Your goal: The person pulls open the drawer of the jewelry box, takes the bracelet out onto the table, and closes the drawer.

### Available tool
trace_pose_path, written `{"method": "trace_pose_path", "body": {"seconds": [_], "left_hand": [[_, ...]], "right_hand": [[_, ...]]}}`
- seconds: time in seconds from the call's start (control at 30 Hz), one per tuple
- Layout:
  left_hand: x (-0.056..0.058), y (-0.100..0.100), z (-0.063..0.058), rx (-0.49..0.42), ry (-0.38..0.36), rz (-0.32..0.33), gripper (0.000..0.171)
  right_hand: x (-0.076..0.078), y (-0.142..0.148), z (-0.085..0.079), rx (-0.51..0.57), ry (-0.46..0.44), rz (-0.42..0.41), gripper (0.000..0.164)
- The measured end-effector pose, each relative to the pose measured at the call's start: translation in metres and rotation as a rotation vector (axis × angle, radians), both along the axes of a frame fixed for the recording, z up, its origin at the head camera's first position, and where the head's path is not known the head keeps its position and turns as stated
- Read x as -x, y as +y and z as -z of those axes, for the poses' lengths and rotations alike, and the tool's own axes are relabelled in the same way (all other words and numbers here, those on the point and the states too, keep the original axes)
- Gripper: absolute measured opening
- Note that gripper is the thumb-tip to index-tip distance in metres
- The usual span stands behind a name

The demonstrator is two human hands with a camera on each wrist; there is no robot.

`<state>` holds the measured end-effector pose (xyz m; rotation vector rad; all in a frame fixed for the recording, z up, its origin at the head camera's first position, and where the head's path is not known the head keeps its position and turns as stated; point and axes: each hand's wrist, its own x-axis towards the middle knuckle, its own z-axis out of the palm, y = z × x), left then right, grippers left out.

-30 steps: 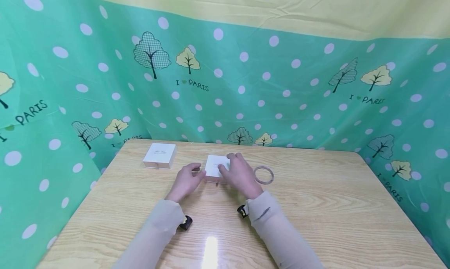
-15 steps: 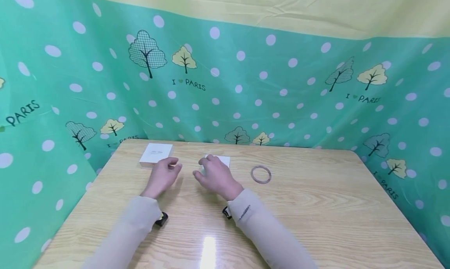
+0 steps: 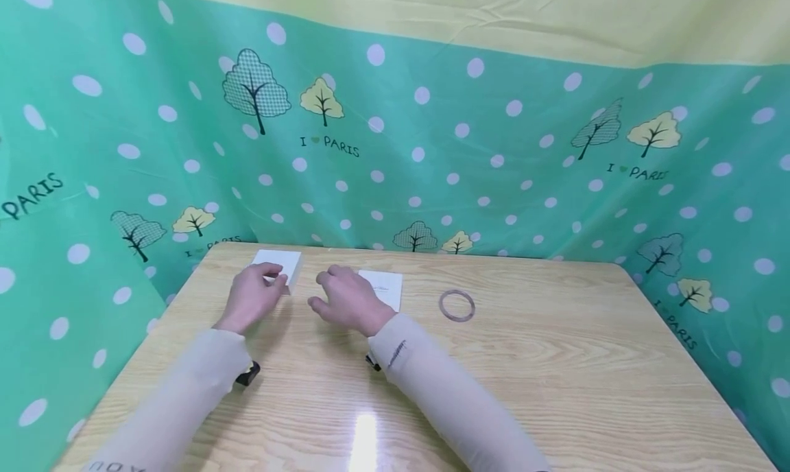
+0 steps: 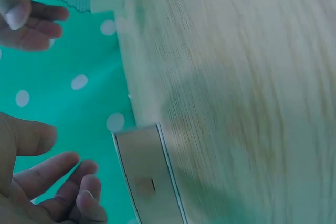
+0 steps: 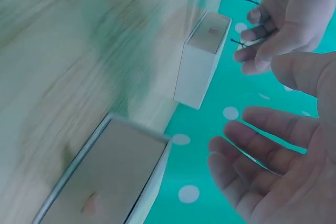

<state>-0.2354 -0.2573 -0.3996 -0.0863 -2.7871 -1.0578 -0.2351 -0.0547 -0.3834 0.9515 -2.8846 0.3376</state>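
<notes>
Two small white boxes with pinkish fronts lie on the table. Over the front of the left box hovers my left hand, its fingers loosely bent; a gap shows between that hand and the left box's front in the left wrist view. My right hand is in the air just left of the right box, hiding part of it. Its fingers are spread and relaxed in the right wrist view, holding nothing. A small tab shows on the front of the right box there.
A thin pinkish-grey ring, like a bangle, lies flat to the right of the boxes. The wooden table ends at a green dotted curtain behind and at the sides. Light glares off its near part.
Both hands have moved left: the left hand from beside the right box to the left box, the right hand off the top of the right box. Boxes and ring look unmoved.
</notes>
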Motion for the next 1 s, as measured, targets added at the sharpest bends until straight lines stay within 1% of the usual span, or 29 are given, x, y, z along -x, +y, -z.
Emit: {"method": "trace_pose_path", "body": {"seconds": [0.1,0.2,0.4,0.57,0.7,0.83,0.93,1.0], "left_hand": [[0.003,-0.008,-0.001,0.075,0.023,0.003,0.038],[0.006,-0.017,0.001,0.126,0.036,0.015,0.038],[0.019,-0.033,0.005,0.185,0.072,0.027,0.037],[0.030,-0.040,0.005,0.215,0.057,0.034,0.038],[0.037,-0.041,0.005,0.230,0.040,0.012,0.037],[0.044,-0.043,0.008,0.251,0.016,-0.009,0.037],[0.048,-0.046,0.011,0.269,0.005,-0.002,0.039],[0.050,-0.048,0.014,0.275,-0.013,0.007,0.042]], "right_hand": [[0.001,-0.011,-0.001,-0.028,0.002,-0.028,0.045],[0.002,-0.019,0.000,-0.046,0.008,-0.044,0.045],[0.007,-0.029,0.006,-0.097,0.007,-0.036,0.045],[0.009,-0.038,0.009,-0.157,-0.035,-0.030,0.051],[0.009,-0.048,0.012,-0.207,-0.084,-0.024,0.055],[0.008,-0.057,0.016,-0.239,-0.085,-0.027,0.055],[0.007,-0.062,0.019,-0.249,-0.075,-0.028,0.055],[0.007,-0.065,0.020,-0.256,-0.085,-0.023,0.058]]}}
